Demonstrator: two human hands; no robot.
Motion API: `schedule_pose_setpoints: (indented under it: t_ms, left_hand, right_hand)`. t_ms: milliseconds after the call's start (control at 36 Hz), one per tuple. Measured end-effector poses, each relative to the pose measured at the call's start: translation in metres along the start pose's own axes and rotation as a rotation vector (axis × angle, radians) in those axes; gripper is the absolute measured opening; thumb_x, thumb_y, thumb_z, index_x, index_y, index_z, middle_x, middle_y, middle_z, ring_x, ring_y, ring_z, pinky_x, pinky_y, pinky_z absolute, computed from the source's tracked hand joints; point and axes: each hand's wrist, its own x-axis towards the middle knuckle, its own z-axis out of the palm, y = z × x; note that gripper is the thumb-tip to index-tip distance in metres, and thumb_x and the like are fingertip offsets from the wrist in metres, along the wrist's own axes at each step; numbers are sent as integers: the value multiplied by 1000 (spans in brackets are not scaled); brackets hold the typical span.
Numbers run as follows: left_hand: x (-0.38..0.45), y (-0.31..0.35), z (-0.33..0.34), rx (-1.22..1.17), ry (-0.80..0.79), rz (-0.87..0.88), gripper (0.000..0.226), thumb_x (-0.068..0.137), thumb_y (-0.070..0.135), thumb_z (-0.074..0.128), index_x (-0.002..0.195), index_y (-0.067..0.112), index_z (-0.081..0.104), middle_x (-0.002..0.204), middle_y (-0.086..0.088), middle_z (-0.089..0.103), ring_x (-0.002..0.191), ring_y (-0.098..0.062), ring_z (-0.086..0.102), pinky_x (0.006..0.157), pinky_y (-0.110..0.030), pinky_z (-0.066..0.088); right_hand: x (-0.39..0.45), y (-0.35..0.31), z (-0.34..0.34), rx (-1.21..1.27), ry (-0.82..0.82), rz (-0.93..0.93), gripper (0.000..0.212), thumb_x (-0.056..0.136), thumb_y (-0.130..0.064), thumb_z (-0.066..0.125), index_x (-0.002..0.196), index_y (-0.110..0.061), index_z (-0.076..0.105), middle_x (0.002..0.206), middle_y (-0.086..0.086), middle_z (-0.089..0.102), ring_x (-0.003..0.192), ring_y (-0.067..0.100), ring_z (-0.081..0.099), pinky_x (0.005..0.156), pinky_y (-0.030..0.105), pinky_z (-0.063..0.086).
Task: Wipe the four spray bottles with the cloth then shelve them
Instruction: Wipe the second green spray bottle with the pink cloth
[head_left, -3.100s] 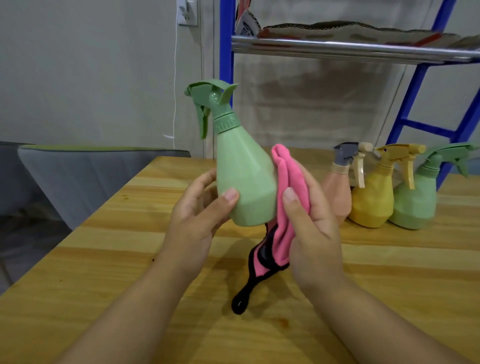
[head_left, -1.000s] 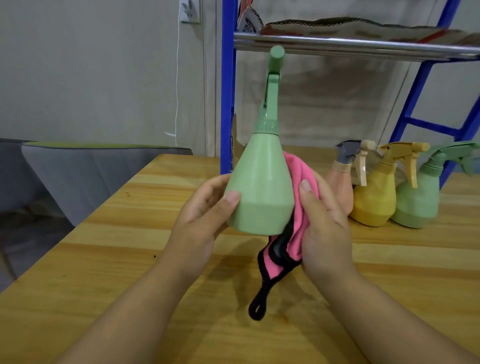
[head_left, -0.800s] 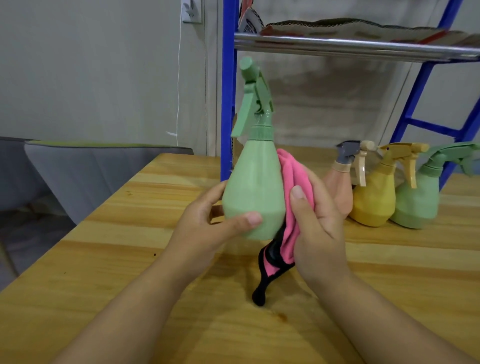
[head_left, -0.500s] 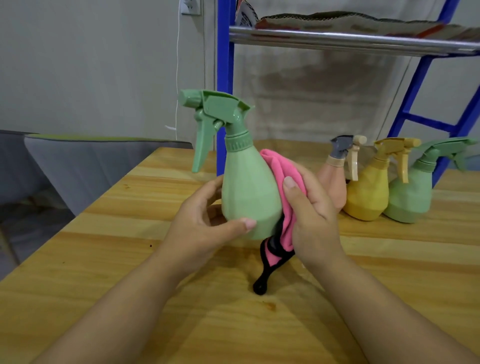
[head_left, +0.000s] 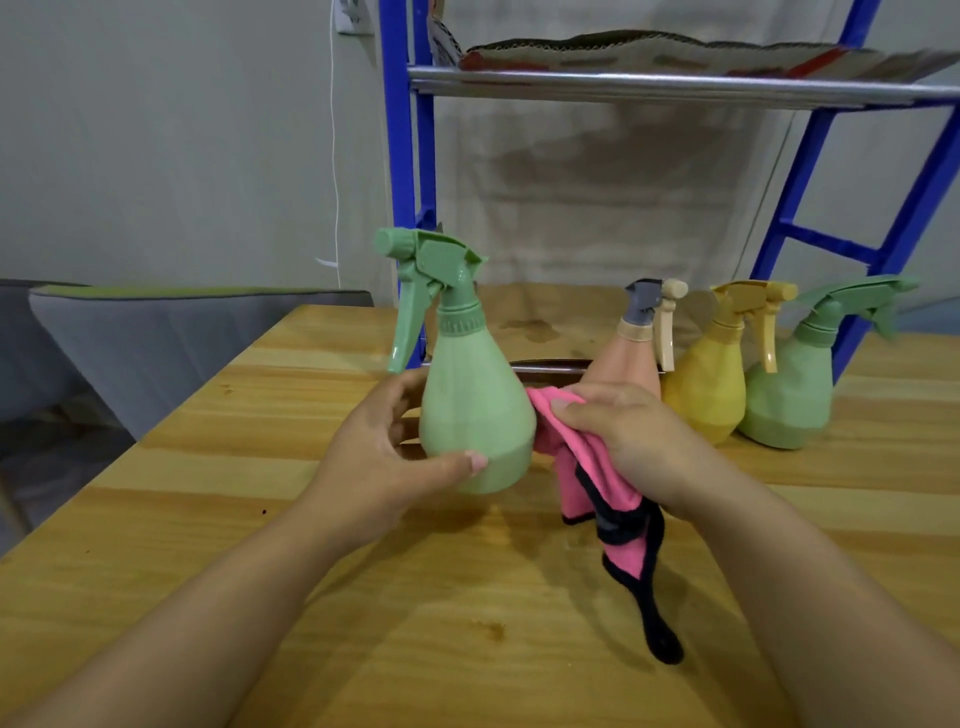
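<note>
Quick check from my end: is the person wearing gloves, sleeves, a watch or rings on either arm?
Nothing worn is visible. The left hand and right hand are bare, with no gloves, rings or watch, and both forearms are bare down to the frame edge. Fingernails look short and unpainted.

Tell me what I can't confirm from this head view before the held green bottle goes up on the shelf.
- Held green bottle: its far side faces away; the left hand covers its lower left.
- Pink bottle: its base is hidden behind the right hand and pink cloth.
- Shelf: seen from below, cut by the right edge; free space on top unknown.
- Far green bottle: nozzle blurred.
</note>
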Motion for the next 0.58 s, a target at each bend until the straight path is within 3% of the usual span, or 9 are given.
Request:
schedule_pose_setpoints:
  t_ms: [83, 194, 278, 361, 472, 583]
  left_hand:
    - [8, -2, 3, 93, 35, -45, 92, 42, 46, 81, 126, 31, 47, 122, 14, 58, 105, -11, 63, 81, -33, 57]
    - [20, -3, 14, 168, 74, -100, 78, 49, 38, 86, 115, 38, 44, 117, 18, 57, 101, -6, 61, 82, -33, 56]
    - [30, -8, 23, 232, 88, -129, 76, 57, 26, 89, 117, 34, 44, 110, 19, 56, 98, -3, 58, 79, -27, 54]
    - [38, -14, 31, 354, 94, -117, 81, 58, 28, 88, 125, 28, 43, 111, 18, 51, 100, -3, 52, 76, -17, 45]
    - [44, -21, 41, 385, 104, -132, 83, 59, 27, 88, 128, 28, 41, 110, 19, 49, 104, -5, 49, 81, -20, 43]
    - [53, -24, 51, 424, 133, -113, 84, 61, 25, 87, 129, 28, 38, 113, 19, 47, 105, -3, 48, 77, -11, 38]
  right_hand:
    - [-1, 5, -12, -185, 4, -27, 16, 95, -26, 53, 100, -25, 68, 75, -4, 68, 60, 12, 61, 56, 23, 47]
    - [-4, 11, -26, -353, 3, -52, 21, 91, -30, 59, 110, -38, 63, 94, -13, 68, 77, 10, 67, 72, 32, 58]
    - [-7, 14, -35, -447, 22, -92, 28, 88, -30, 61, 113, -44, 59, 106, -21, 61, 85, 4, 62, 75, 28, 56]
    - [-8, 20, -44, -502, 55, -162, 36, 87, -27, 64, 117, -44, 58, 115, -23, 57, 94, -3, 55, 76, 15, 47]
    - [-10, 33, -49, -534, 64, -226, 40, 85, -27, 67, 120, -44, 56, 113, -31, 52, 97, -14, 49, 75, 4, 39]
    - [-9, 48, -48, -548, 45, -249, 42, 84, -29, 67, 122, -43, 56, 110, -35, 50, 101, -16, 47, 77, 3, 39]
